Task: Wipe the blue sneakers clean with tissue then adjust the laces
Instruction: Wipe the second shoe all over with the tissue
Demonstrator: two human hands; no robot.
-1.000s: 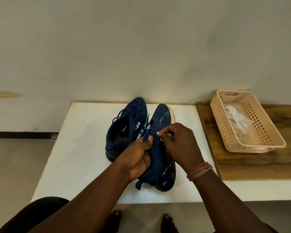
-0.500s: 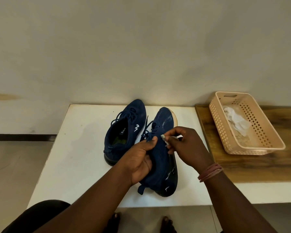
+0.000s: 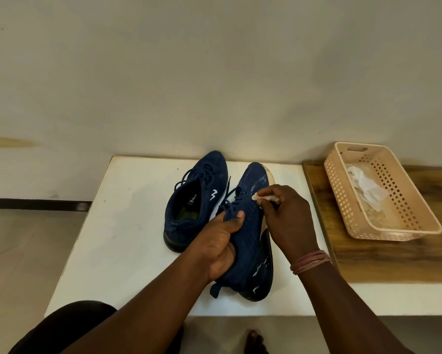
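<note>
Head view: the left hand (image 3: pixel 218 241) grips the right sneaker (image 3: pixel 250 226) round its collar, tilting it on the white table (image 3: pixel 117 246). The right hand (image 3: pixel 286 215) pinches a wad of tissue (image 3: pixel 264 198) against the upper near the laces (image 3: pixel 231 200). To wipe well, I would keep the shoe steady and use short strokes along the knit toward the toe. The other sneaker (image 3: pixel 194 198) stands just beside it, close enough to be nudged. A basket (image 3: pixel 419 221) holding crumpled tissue sits well apart on the wooden board (image 3: pixel 347 261).
</note>
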